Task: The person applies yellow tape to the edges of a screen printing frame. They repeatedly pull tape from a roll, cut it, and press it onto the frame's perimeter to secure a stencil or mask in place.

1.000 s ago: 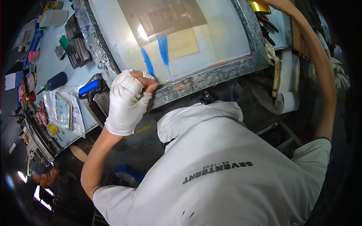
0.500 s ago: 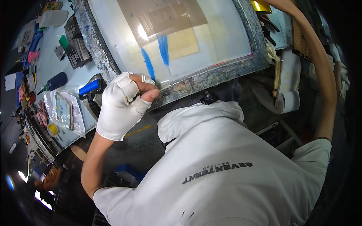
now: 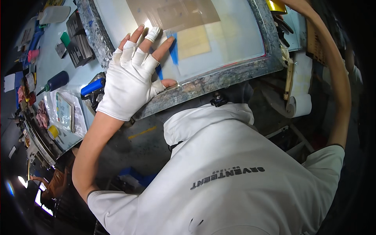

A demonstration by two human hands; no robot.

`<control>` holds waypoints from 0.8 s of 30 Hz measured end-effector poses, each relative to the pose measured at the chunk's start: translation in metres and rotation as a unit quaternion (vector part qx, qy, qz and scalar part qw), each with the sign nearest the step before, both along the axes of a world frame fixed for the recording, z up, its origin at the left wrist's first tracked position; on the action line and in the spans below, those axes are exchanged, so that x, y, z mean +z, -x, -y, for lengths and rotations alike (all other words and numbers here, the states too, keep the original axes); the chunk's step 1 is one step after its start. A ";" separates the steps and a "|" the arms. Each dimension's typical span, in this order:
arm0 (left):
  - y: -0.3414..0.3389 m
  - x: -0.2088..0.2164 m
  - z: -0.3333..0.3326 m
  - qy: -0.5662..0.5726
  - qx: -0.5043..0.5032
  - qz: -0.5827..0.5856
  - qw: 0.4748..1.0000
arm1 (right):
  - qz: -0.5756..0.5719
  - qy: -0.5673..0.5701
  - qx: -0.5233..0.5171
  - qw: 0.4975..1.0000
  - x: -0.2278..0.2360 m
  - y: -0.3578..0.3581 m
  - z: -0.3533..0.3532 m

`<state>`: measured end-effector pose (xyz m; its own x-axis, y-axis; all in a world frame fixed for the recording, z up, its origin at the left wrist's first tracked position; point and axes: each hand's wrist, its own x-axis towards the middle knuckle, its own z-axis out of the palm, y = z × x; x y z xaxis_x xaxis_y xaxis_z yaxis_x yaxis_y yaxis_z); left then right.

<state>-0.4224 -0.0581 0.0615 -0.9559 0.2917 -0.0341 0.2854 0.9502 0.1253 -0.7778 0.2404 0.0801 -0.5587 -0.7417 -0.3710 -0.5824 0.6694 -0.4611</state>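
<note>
My left hand [image 3: 130, 81] wears a white glove with most fingertips bare, one finger wrapped in white. Its fingers are spread over the near left corner of a screen-printing frame [image 3: 211, 87] with worn, paint-stained edges. The fingertips reach over the pale mesh [image 3: 229, 51], near a brown panel [image 3: 178, 13]; whether they press on it I cannot tell. A blue strip [image 3: 173, 51] shows beside the forefinger, and another lies partly under the hand. A yellowish patch [image 3: 194, 43] sits to their right. My right forearm [image 3: 333, 58] bends up along the right side; its hand is beyond the top edge.
Left of the frame, a table [image 3: 78, 113] carries a blue roller-like tool [image 3: 93, 87], a dark bottle with a nozzle [image 3: 57, 80], black printed boxes [image 3: 81, 49] and a plastic-wrapped packet [image 3: 64, 111]. A paper roll [image 3: 301, 105] hangs at right. Another person [image 3: 56, 182] is at lower left.
My left hand has gone from curled at the frame's near edge to spread, reaching farther over the mesh. The frame sits slightly farther right in view. My right arm is nearly unchanged.
</note>
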 end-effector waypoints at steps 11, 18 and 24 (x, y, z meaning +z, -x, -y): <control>-0.004 0.016 0.019 -0.010 0.038 0.054 0.998 | 0.027 -0.016 0.000 1.000 0.004 0.000 0.004; -0.017 0.038 -0.007 -0.206 0.091 0.127 0.966 | 0.012 -0.033 0.021 0.999 0.003 0.003 0.012; -0.047 0.005 -0.034 -0.297 0.066 0.069 0.950 | -0.017 -0.006 0.096 0.995 0.054 -0.015 -0.006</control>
<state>-0.3749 -0.0245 0.0667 -0.9838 0.1768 -0.0280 0.1112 0.7263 0.6783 -0.7629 0.2464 0.1344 -0.4200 -0.8313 -0.3641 -0.7156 0.5501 -0.4305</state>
